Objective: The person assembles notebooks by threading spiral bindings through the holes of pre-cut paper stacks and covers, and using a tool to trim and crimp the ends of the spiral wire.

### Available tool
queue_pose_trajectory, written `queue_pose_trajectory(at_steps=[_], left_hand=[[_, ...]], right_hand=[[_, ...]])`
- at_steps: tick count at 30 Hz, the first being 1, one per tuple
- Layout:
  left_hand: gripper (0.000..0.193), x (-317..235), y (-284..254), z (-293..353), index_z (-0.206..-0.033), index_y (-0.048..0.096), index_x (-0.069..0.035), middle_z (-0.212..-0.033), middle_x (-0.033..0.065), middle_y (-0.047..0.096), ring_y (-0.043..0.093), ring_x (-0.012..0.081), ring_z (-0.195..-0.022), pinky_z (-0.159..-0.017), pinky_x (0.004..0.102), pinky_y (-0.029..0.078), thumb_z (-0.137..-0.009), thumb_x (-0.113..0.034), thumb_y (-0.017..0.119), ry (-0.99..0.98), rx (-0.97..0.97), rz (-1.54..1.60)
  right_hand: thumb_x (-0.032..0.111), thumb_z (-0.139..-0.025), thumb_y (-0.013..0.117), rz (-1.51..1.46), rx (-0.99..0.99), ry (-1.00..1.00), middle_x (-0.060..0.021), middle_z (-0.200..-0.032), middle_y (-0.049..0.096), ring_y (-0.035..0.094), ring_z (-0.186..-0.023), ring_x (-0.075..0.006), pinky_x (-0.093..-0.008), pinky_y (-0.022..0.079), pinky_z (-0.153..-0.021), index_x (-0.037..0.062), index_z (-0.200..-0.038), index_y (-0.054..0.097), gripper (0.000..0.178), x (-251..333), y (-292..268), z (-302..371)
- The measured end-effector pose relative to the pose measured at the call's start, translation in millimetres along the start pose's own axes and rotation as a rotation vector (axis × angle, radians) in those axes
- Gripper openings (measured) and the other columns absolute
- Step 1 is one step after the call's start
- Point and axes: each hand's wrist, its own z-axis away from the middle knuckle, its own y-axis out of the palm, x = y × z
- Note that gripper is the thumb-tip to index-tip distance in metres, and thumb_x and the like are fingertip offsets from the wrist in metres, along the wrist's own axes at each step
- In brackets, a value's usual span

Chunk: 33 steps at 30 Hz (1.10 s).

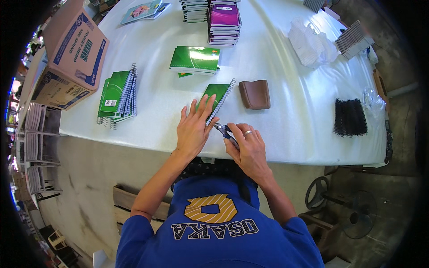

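My left hand [193, 127] lies flat, fingers apart, on a green spiral-bound notebook [217, 92] at the near edge of the white table [286, 120]. My right hand [248, 149] grips small pliers [223, 130], whose jaws meet the lower end of the notebook's wire spiral. A ring sits on one finger of the right hand.
A stack of finished green spiral notebooks [117, 96] lies to the left, green covers [195, 59] behind, a brown pouch [255, 94] just right. Black spiral coils [350, 117] sit far right, cardboard boxes [71, 49] far left, purple notebook stacks [223, 22] and white paper [310, 42] at the back.
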Motion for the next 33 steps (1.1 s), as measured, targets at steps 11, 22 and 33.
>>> queue_pose_trajectory(at_steps=[11, 22, 33], left_hand=[[0.062, 0, -1, -1, -0.147, 0.041, -0.015, -0.141, 0.0096, 0.054, 0.051, 0.0381, -0.127, -0.105, 0.0523, 0.038, -0.09, -0.022, 0.065, 0.0, -0.118, 0.036], [0.058, 94, -141, -22, -0.141, 0.05, -0.028, -0.143, 0.0003, 0.053, 0.044, 0.0376, -0.135, -0.112, 0.0487, 0.032, -0.086, -0.023, 0.068, -0.07, -0.493, -0.083], [0.081, 166, -173, -15, -0.15, 0.039, -0.016, -0.159, 0.0091, 0.027, 0.03, 0.0251, -0.144, -0.114, 0.0445, 0.028, -0.084, -0.055, 0.065, 0.169, -0.24, 1.403]], right_hand=[[0.021, -0.092, 0.063, -0.536, 0.488, 0.343, -0.0109, -0.082, 0.06, 0.059, -0.07, -0.0247, -0.0373, 0.046, -0.063, 0.0025, -0.109, 0.059, 0.026, -17, -11, -27], [0.02, -0.097, 0.058, 0.142, 0.004, 0.403, -0.022, -0.105, 0.063, 0.064, -0.094, -0.0332, -0.0407, 0.049, -0.079, -0.0005, -0.119, 0.057, 0.03, -107, -58, -17], [0.004, -0.073, 0.081, -1.172, 0.048, 0.0, -0.0125, -0.141, 0.048, 0.046, -0.131, -0.026, -0.0428, 0.038, -0.109, 0.0034, -0.145, 0.036, 0.085, 45, 35, -147]])
